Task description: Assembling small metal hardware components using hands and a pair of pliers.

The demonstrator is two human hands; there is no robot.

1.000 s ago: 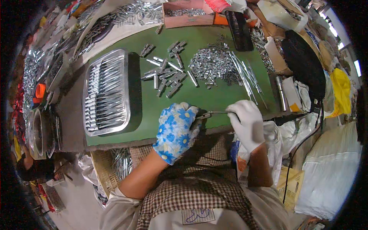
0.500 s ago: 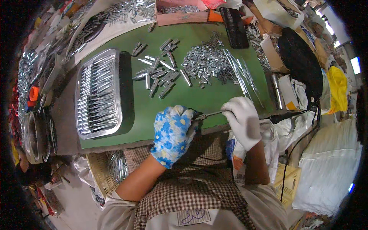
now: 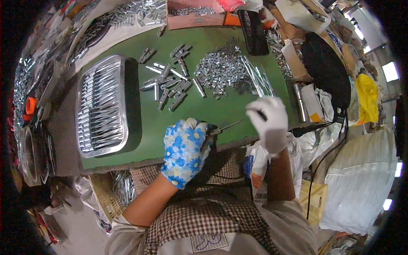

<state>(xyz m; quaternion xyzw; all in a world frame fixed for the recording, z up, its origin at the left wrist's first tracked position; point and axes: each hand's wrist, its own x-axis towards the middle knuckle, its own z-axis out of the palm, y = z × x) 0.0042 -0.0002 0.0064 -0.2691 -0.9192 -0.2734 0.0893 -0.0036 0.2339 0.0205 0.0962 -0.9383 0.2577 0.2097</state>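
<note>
My left hand [image 3: 186, 148], in a white glove with blue flowers, is closed over the near edge of the green work mat [image 3: 178, 123]. From its fingers a thin metal rod [image 3: 229, 127] with a thicker fitting at its base points up to the right; the rest of the piece is hidden in the hand. My right hand [image 3: 272, 123], in a plain white glove, hovers apart from the rod, thumb and fingers parted, with nothing visible between them. Just beyond it lie several long thin rods [image 3: 258, 76]. A heap of small metal fittings [image 3: 221, 70] and scattered metal cylinders [image 3: 170, 85] cover the mat's middle.
At left, a metal tray [image 3: 125, 106] holds rows of slim metal pieces. Along the back stand a pink box [image 3: 193, 21] of small parts and a black oblong case [image 3: 253, 32]. A metal tube [image 3: 300, 102] and black cloth [image 3: 327, 59] lie at right.
My right hand has let go of the thin rod's end and moved up and slightly right, its fingers parting. My left hand still holds the piece. The view has shifted slightly.
</note>
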